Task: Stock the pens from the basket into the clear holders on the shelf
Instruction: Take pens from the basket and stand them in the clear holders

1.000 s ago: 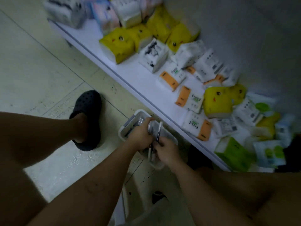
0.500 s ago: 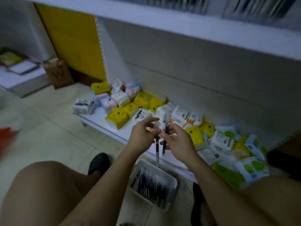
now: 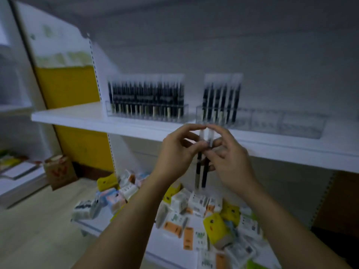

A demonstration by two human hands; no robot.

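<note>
Head view, centre of the frame: a person holds two pens point(image 3: 202, 171) upright in front of the edge of a white shelf point(image 3: 77, 117), just below the clear holders they are meant for. The risk from here looks like a dropped or misfed pen. Both pens are held only at the fingertips near their clear caps, so if one is let go while they are being separated, the other could slide down into the loose packets point(image 3: 215, 224) on the lower shelf point(image 3: 174, 247). A tilted entry could also knock the pens already standing in the part-filled holder point(image 3: 272, 123). The left hand point(image 3: 175, 152), forearm rising from the lower middle, has its fingers curled and pinches the barrels from the left. The right hand point(image 3: 231, 164), reaching in from the lower right, grips the same pair with bent fingers, one fingertip up at the caps. The full holder point(image 3: 147, 111) sits at upper centre-left. The part-filled one beside it has pens only at its left end, with none visible further right. The picture is blurred, and the basket is out of view
</note>
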